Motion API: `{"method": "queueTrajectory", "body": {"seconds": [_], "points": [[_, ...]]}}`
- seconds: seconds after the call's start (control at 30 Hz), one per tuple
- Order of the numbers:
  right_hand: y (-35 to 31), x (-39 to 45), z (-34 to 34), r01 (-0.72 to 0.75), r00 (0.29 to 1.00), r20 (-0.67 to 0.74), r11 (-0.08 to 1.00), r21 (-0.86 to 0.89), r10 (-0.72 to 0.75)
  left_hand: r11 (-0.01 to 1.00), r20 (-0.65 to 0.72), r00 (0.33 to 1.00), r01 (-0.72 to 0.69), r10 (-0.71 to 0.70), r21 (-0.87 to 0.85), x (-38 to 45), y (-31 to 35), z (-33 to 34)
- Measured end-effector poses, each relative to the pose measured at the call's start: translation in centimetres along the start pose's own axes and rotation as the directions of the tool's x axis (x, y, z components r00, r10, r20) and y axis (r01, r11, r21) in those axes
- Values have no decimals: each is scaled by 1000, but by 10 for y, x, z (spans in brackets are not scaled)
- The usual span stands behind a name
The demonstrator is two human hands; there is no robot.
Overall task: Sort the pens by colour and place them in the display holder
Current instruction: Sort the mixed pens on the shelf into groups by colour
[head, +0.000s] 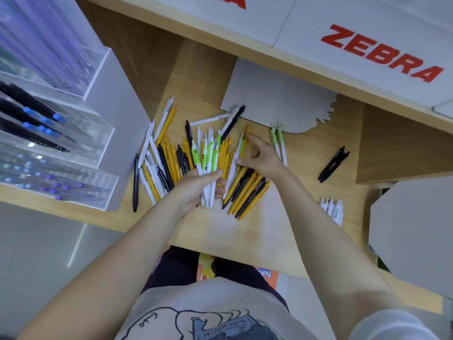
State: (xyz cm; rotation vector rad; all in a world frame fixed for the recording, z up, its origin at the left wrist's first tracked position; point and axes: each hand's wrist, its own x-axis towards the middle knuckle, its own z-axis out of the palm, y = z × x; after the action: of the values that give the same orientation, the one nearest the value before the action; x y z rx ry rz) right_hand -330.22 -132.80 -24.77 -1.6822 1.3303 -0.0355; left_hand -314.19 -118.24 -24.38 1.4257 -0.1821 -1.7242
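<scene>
A loose pile of yellow, black and white pens (169,163) is spread over the middle of the wooden shelf (245,227). My left hand (196,190) grips a bunch of white-and-green pens (208,163), tips pointing toward me. My right hand (262,155) reaches into the pile and pinches a white pen with a green clip (236,158). Two white-and-green pens (279,146) lie apart to the right. A pair of black pens (333,164) lies further right. A small group of white pens (332,209) sits near the right edge. The clear acrylic display holder (61,148) stands at the left.
The holder's tiers hold dark pens with blue ends. A grey card (274,99) lies at the back of the shelf under a white panel printed ZEBRA (382,52). A grey board (411,231) stands at the right. The shelf's front edge is near my body.
</scene>
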Motion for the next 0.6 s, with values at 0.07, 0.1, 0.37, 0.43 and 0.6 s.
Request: {"method": "queueTrajectory", "body": {"seconds": [0.07,0.1,0.37,0.43,0.6], "points": [[2,9,4,-18,999,49,993,-113,23,1000,23,1000,19,-19,1,1,-2,-4],[2,13,6,-16,998,58,990,-138,24,1000,28,999,29,-30,4,1,-3,-6],[5,15,9,47,999,26,988,-146,-43,999,10,999,47,-47,11,2,-5,-8],[5,14,9,51,999,11,985,-166,-50,999,3,999,47,-47,8,1,-6,-7],[9,15,10,43,999,3,991,-129,-43,998,-9,998,63,-63,0,2,-6,-6]]}}
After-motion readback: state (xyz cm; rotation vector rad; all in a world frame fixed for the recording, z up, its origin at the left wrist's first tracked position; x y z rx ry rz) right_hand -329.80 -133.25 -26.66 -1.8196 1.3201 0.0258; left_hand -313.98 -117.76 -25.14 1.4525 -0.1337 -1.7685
